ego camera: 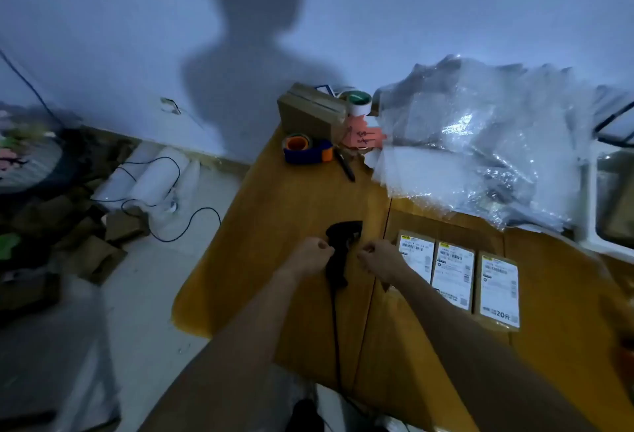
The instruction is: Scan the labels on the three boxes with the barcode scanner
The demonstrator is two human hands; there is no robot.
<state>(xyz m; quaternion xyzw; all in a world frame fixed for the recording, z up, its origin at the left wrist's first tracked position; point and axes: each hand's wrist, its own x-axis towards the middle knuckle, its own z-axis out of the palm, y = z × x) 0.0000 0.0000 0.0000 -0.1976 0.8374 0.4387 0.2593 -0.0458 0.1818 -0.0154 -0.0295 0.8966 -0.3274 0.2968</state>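
Note:
A black barcode scanner (340, 250) lies on the wooden table (291, 205), its cable (335, 332) running back toward me. My left hand (310, 256) is curled into a loose fist against the scanner's left side, with no grip on it that I can see. My right hand (380, 256) is also curled, a small gap to the right of the scanner. Just right of that hand, three flat brown boxes lie side by side, white labels up: the left box (417, 255), the middle box (453, 277) and the right box (499, 289).
At the table's far end stand a blue and orange tape dispenser (305, 148), a cardboard box (310, 112), a tape roll (359, 102), pink notes (365, 135) and a black pen (344, 166). Bubble wrap (480, 143) fills the back right. Cardboard and cables (164, 198) litter the floor left.

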